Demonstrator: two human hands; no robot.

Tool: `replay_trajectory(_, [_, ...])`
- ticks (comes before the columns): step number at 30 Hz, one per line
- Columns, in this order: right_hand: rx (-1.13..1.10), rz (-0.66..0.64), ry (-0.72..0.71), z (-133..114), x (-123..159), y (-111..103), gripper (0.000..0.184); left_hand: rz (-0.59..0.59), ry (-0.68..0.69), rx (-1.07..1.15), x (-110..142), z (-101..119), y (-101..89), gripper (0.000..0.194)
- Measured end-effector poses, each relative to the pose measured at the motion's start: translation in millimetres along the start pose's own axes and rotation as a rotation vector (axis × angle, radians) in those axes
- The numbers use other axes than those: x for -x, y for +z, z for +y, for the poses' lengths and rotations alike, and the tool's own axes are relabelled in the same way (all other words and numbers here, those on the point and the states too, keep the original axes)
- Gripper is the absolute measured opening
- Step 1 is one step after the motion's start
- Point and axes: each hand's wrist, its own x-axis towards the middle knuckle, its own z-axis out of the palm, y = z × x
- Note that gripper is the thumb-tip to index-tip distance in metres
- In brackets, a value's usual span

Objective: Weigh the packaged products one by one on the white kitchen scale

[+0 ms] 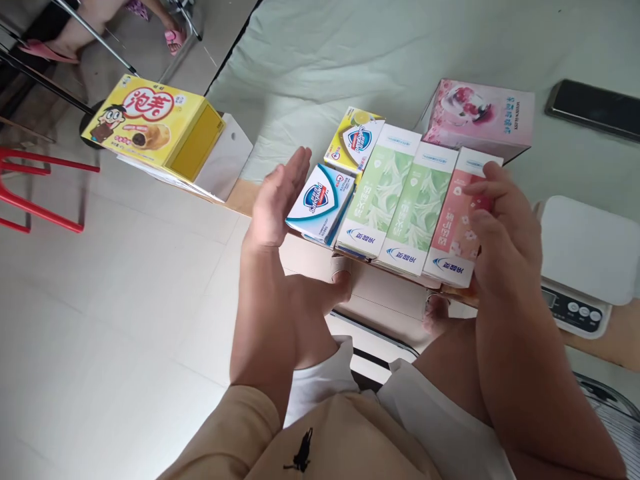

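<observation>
My left hand is held flat with its fingers extended, its palm against or very close to the left side of a white and blue Safeguard soap box. A yellow Safeguard soap box lies just behind that one. Beside them, two green and white toothpaste boxes and a pink and white toothpaste box stand in a tight row. My right hand is at the row's right end, fingers spread and loosely bent, touching the pink toothpaste box's side.
A pink flowered box stands behind the row. To the right are a white kitchen scale and a dark phone. A yellow snack box rests on a white box at the table's left edge. A red stool stands on the floor.
</observation>
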Motion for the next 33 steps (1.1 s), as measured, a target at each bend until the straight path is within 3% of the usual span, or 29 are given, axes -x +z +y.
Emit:
replay_trajectory(5, [0.035,-0.055,0.01,-3,4,3,0.036,0.051,-0.098,-0.105,3,14,16.5,0.075])
replay_trajectory(8, [0.039,-0.061,0.019,-5,3,5,0.035,0.052,-0.044,-0.125,1,12,16.9,0.076])
replay_trajectory(12, [0.045,-0.074,0.039,-6,3,4,0.034,0.199,0.061,-0.249,-1,6,15.0,0.071])
replay_trajectory(14, [0.051,-0.081,0.024,-7,3,4,0.034,0.163,0.022,-0.196,-1,8,17.4,0.071])
replay_trajectory(17, [0.03,-0.086,0.018,-8,3,5,0.034,-0.026,-0.106,-0.002,1,16,24.1,0.074])
replay_trajectory(19, [0.015,-0.087,0.025,-9,3,7,0.032,-0.08,-0.141,0.06,1,19,27.4,0.073])
replay_trajectory(24, [0.026,-0.065,0.003,-9,3,10,0.029,0.045,-0.004,-0.087,-2,17,26.6,0.054])
replay_trajectory(29, [0.023,-0.065,0.008,-9,1,10,0.027,-0.051,-0.057,0.02,-7,16,27.9,0.052])
replay_trajectory(33, [-0.028,-0.032,-0.077,-12,-2,10,0.024,0.167,0.051,0.082,-4,13,26.4,0.039])
